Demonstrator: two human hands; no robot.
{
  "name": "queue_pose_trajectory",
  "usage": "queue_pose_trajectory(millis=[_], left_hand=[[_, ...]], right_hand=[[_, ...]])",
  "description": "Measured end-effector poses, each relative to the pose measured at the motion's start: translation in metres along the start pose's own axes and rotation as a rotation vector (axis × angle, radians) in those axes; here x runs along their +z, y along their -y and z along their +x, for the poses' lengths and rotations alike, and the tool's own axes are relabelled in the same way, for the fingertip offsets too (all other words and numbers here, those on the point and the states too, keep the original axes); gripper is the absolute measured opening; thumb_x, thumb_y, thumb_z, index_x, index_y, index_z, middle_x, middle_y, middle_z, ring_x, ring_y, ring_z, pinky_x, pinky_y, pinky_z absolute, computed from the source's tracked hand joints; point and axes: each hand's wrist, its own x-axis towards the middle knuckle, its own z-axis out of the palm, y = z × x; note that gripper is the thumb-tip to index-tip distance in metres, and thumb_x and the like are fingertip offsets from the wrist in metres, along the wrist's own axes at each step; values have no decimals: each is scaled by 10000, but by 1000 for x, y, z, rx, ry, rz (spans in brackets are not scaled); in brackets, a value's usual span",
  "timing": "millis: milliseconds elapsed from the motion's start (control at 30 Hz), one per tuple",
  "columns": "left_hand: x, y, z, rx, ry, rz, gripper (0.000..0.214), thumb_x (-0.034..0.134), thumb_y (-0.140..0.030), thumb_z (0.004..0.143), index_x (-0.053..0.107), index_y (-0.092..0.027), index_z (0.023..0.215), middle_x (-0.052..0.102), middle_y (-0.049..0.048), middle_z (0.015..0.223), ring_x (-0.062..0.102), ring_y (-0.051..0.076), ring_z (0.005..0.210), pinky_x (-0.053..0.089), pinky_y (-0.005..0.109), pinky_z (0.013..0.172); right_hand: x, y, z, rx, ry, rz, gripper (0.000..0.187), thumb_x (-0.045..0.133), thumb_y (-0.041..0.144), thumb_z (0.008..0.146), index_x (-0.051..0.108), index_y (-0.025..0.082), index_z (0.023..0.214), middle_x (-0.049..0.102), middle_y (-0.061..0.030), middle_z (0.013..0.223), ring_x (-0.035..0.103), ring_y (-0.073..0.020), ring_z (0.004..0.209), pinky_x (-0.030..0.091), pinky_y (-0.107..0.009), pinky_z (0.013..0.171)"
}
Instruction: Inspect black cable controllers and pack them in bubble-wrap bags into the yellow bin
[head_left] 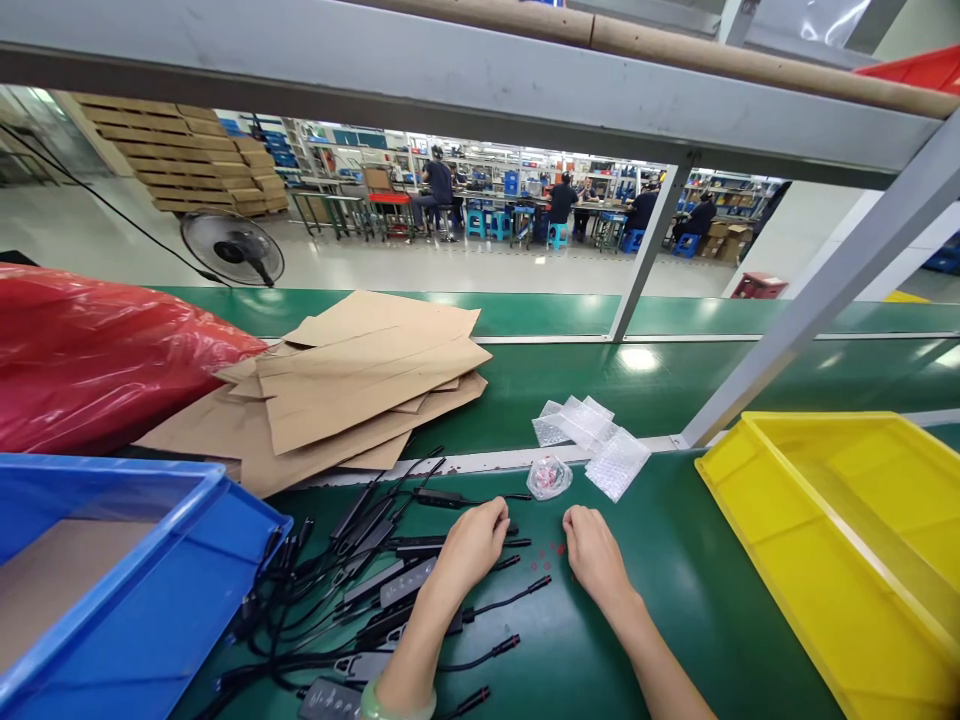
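My left hand [474, 540] is bent over the near ends of several black cables with small inline control boxes [405, 585]. Its fingers are curled together, and whatever they hold is hidden from above. Across a small gap, my right hand [596, 552] is also closed, fingertips down close to the table, with its contents out of sight. Between the hands lie several tiny red rings [535, 566]. Just beyond them sits a clear plastic bag [549, 477] with small red pieces inside. Black connectors [538, 583] at the cable ends point toward the right hand.
A blue bin [255, 520] stands at left, a yellow bin [795, 540] at right. Brown cardboard sheets [367, 390], a red plastic bag [112, 360] and bubble-wrap pouches [616, 462] lie farther back. A grey metal frame [450, 75] crosses overhead. People sit in the background.
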Motion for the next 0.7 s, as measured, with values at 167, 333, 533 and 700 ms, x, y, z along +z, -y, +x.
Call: queue_pose_trajectory(millis=[167, 333, 533, 700], left_hand=[[-2, -1, -3, -48, 14, -19, 142, 518, -258, 857, 531, -217, 993, 635, 6, 840, 612, 181, 788, 378, 252, 638], [13, -4, -1, -79, 30, -2, 84, 613, -193, 768, 584, -191, 846, 604, 58, 942, 589, 246, 943, 389, 287, 708], [23, -1, 4, -67, -24, -120, 38, 552, -149, 779, 545, -186, 774, 596, 29, 806, 581, 199, 792, 381, 279, 682], [18, -1, 6, -10, -40, -316, 162, 515, -265, 813, 582, -186, 939, 611, 7, 753, 552, 160, 684, 409, 256, 658]], right_hand=[[-1, 3, 1, 22, -26, 100, 142, 411, 113, 881, 476, 217, 809, 575, -20, 745, 554, -209, 726, 425, -295, 655], [-3, 8, 2, 29, -48, 196, 128, 406, 134, 875, 501, 216, 903, 611, -36, 801, 589, -213, 774, 472, -312, 687], [-2, 15, 1, 10, -63, 297, 148, 378, 173, 899, 508, 209, 958, 610, -53, 833, 604, -212, 789, 498, -327, 708], [1, 21, 1, 6, -91, 354, 137, 397, 192, 899, 519, 208, 959, 606, -53, 845, 601, -209, 800, 498, -323, 722]])
